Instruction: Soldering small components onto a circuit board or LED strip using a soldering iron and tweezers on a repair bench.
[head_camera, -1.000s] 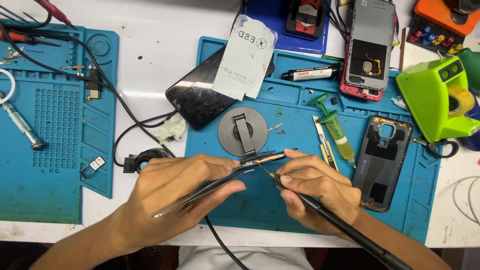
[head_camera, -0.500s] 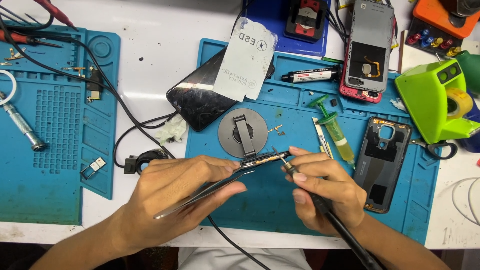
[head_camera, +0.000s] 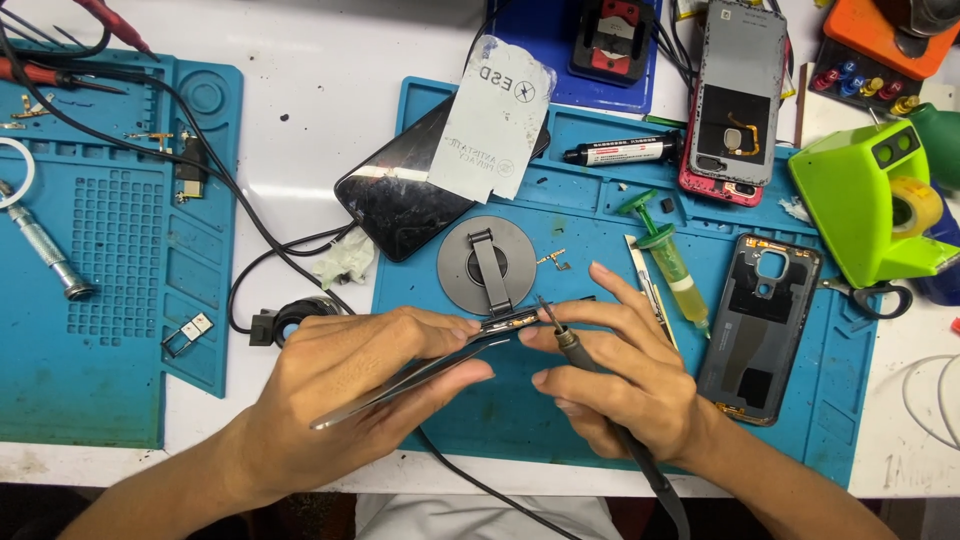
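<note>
My left hand (head_camera: 350, 385) grips metal tweezers (head_camera: 420, 375) that point right toward a small circuit part (head_camera: 515, 320) lying on the blue work mat (head_camera: 800, 440). In my right hand (head_camera: 620, 375) is a dark soldering iron (head_camera: 570, 345), held like a pen. Its tip is lifted and points up-left, just above the small part. The iron's cable runs down off the lower edge of the view.
A round grey holder (head_camera: 488, 265) sits just behind the hands. A dark phone screen (head_camera: 400, 195), a glue tube (head_camera: 620, 152), a flux syringe (head_camera: 670, 262), a phone back cover (head_camera: 760, 320), an opened phone (head_camera: 735, 100) and a green tape dispenser (head_camera: 870, 205) lie around. A second blue mat (head_camera: 100, 250) is at left.
My right hand has tilted the soldering iron more upright, and its tip has lifted a little from the small part. The left hand and tweezers have stayed in place.
</note>
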